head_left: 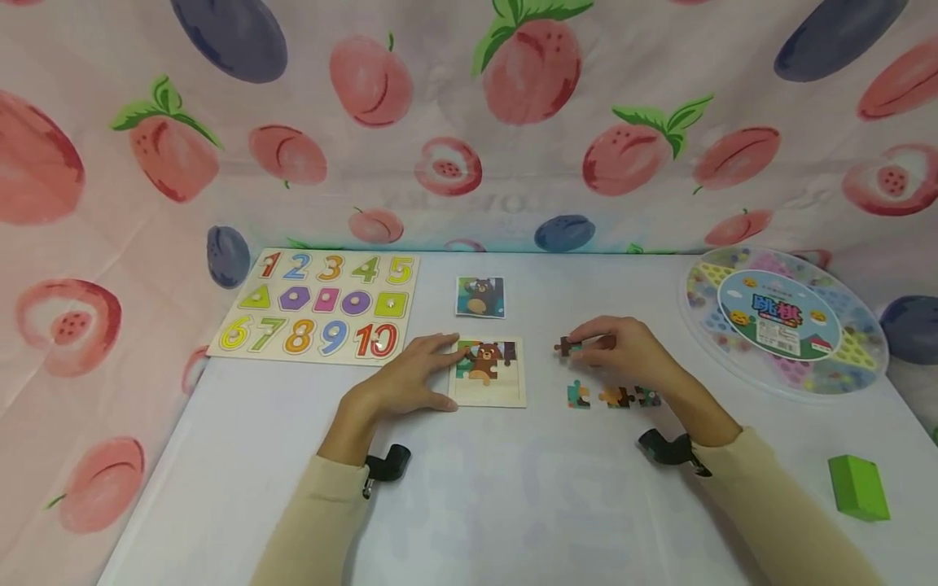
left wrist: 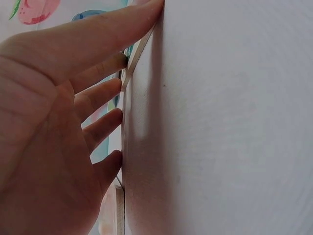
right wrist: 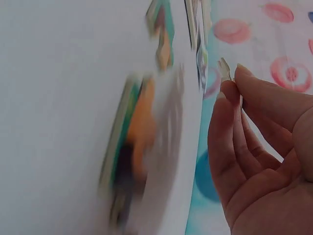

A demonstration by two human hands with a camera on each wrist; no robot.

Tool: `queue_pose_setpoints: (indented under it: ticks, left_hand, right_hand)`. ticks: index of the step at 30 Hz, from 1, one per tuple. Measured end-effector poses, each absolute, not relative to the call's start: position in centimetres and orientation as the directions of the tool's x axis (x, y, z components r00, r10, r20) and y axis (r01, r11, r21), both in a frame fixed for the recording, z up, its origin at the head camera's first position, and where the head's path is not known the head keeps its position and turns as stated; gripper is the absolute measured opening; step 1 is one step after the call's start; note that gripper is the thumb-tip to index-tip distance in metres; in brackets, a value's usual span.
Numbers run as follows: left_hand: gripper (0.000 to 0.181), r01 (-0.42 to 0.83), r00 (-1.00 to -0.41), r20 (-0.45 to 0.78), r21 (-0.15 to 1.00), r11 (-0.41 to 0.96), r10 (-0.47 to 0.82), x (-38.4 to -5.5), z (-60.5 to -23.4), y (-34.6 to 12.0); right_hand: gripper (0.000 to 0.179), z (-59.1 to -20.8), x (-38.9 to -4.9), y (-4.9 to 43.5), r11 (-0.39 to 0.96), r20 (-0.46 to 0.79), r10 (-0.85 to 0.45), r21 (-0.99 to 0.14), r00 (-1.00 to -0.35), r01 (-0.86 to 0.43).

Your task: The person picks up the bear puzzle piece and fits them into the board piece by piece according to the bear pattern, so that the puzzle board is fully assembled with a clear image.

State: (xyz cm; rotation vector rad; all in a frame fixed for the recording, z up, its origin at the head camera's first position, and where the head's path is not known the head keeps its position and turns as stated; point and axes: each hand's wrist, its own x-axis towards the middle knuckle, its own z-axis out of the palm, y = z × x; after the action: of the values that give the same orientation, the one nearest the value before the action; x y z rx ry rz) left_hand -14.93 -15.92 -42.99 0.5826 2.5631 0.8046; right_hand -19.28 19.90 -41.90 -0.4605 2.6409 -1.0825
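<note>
A small wooden jigsaw tray (head_left: 489,396) lies mid-table, its upper part filled with bear-picture pieces (head_left: 485,358). Against its left side rests my left hand (head_left: 410,374), fingers extended and thumb at the lower left corner; the left wrist view shows these fingers at the tray's edge. My right hand (head_left: 632,352) pinches a puzzle piece (head_left: 566,347) between thumb and fingertips, to the right of the tray. The right wrist view shows that puzzle piece (right wrist: 225,69) edge-on, above the table. Below this hand lie loose puzzle pieces (head_left: 578,395), (head_left: 615,397), the rightmost partly covered by the wrist.
Behind the tray lies a bear picture card (head_left: 479,297). A number-and-shape board (head_left: 344,303) is at the left. At the right are a round clear-lidded game box (head_left: 780,317) and a green block (head_left: 859,488). Fruit-print cloth (head_left: 447,98) hangs behind the table.
</note>
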Motion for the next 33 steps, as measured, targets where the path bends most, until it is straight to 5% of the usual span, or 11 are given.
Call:
queue_pose_setpoints:
  ticks: [33]
  left_hand:
    - [0.083, 0.269, -0.835, -0.241, 0.605, 0.749, 0.495, -15.2, -43.2, -16.0]
  right_hand:
    - [0.018, -42.5, -18.9, 11.3, 0.607, -0.082, -0.514, -0.739, -0.854, -0.294]
